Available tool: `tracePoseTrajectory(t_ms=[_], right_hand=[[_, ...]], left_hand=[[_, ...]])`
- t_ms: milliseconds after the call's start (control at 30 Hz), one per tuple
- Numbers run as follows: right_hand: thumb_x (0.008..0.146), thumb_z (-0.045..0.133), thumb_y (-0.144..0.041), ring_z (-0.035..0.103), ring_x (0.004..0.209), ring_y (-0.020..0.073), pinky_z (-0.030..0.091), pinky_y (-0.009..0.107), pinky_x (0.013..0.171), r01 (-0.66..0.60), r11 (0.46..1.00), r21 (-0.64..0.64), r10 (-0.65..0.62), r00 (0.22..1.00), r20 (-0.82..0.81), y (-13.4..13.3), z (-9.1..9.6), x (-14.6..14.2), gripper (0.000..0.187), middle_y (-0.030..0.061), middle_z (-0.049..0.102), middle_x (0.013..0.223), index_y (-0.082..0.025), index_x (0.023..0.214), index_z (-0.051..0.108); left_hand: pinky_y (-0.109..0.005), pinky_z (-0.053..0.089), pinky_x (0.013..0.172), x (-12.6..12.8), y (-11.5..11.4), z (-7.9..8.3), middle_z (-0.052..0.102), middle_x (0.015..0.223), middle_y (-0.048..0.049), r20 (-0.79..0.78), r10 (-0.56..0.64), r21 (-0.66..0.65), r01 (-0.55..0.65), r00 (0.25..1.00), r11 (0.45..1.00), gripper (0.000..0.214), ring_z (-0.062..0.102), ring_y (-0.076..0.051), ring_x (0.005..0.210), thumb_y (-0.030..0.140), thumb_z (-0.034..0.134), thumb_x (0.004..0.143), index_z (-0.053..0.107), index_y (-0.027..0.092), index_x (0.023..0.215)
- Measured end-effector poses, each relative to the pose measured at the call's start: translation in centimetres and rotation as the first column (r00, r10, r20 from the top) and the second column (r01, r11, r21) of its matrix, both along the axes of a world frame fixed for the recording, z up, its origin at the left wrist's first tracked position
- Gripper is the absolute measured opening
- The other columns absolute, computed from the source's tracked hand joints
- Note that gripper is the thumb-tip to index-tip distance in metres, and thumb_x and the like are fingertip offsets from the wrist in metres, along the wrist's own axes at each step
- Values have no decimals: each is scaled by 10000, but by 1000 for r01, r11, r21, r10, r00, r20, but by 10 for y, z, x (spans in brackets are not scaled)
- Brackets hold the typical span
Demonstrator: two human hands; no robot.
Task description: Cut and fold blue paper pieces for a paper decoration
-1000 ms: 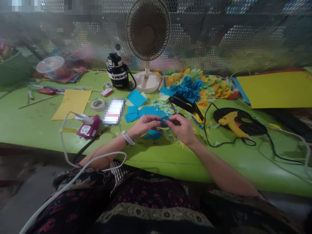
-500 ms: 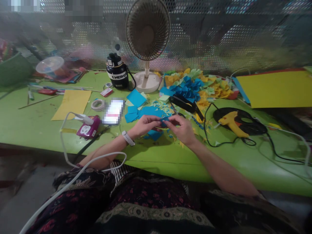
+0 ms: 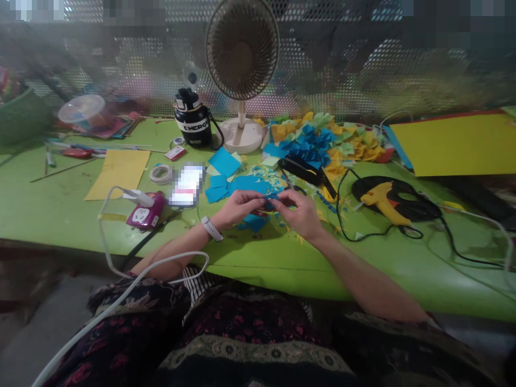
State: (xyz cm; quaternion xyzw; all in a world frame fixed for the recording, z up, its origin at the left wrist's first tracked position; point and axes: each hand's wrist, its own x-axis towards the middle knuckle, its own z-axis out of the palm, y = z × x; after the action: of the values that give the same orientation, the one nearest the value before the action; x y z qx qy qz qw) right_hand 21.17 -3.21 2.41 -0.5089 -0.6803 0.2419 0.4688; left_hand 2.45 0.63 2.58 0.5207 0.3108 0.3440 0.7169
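Left hand (image 3: 239, 208) and right hand (image 3: 300, 214) pinch small blue paper piece (image 3: 271, 202) together between fingertips, just above green table (image 3: 60, 204), over blue paper scraps (image 3: 242, 185); yellow glue gun (image 3: 382, 207) right, desk fan (image 3: 242, 54) behind, perforated metal screen (image 3: 342, 70) beyond.

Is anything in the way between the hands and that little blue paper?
No, nothing visible is in the way. The left hand and right hand both pinch the small blue paper piece from either side.
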Motion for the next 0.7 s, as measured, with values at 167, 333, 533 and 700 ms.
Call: tracePoseTrajectory(t_ms=[167, 333, 533, 700], right_hand=[[786, 701, -603, 625, 655, 172, 518, 321, 622, 37, 996, -77, -45, 993, -105, 1, 4, 3, 390, 22, 677, 780, -235, 837, 581], [849, 578, -673, 569, 542, 148, 438, 290, 534, -114, 963, -245, 87, 989, -122, 3, 11, 9, 464, -18, 584, 601, -235, 712, 515], [871, 562, -653, 457, 475, 123, 362, 277, 495, -191, 950, -247, 193, 981, -19, -1, 14, 6, 507, -40, 495, 492, -233, 610, 453], [864, 565, -653, 468, 450, 118, 369, 270, 479, -264, 922, -284, 246, 964, -99, 0, 11, 5, 490, -51, 478, 500, -236, 637, 444]], left_hand=[[-310, 608, 748, 0, 0, 1, 747, 776, -69, -2, 12, 23, -12, 1000, 1000, 300, 721, -180, 761, 378, 810, 722, 746, 109, 837], [-297, 601, 707, 0, 0, 1, 712, 710, -37, -14, 36, -15, -36, 999, 999, 326, 699, -152, 657, 388, 837, 672, 723, 106, 789], [-318, 601, 701, 1, 1, 2, 678, 638, -15, -11, 5, -115, -6, 1000, 993, 354, 692, -162, 624, 394, 863, 621, 676, 117, 740], [-285, 593, 596, -1, 1, 5, 721, 697, -67, -30, -133, -237, 122, 991, 964, 428, 737, -221, 691, 442, 883, 596, 651, 117, 750]])
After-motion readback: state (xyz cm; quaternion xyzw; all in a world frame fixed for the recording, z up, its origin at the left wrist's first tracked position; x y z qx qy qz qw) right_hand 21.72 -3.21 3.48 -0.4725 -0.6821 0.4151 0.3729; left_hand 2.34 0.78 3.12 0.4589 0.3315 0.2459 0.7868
